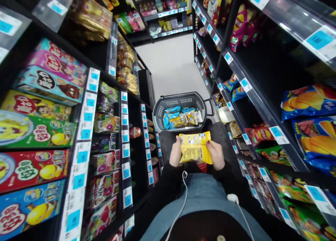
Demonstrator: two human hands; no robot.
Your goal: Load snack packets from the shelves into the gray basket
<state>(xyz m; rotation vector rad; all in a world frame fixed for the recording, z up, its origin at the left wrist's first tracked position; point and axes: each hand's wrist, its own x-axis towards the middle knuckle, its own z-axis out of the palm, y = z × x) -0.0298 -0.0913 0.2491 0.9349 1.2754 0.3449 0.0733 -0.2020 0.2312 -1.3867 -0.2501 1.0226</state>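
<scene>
With my left hand point(175, 153) I grip one end of a yellow bag point(194, 150), and with my right hand point(216, 155) I grip the other end, both thumbs on top. The bag is above my lap, on the near side of the basket point(158, 112), with printed text turned up to me. In my opinion, the main danger is in the grip: if I squeeze too strongly, the wrapper may burst or the food inside may break. If I hold too loosely, the bag, which looks smooth, may slip down between my knees point(221, 133). The white wire point(186, 189) hangs near my left wrist, so a quick movement could catch it. The basket stands close to my knees, and a push from one might shift it. In it lie blue bags point(172, 111), which something heavy could crush. The shelves point(262, 109) are near on both sides, so a wide elbow might knock a packet down
</scene>
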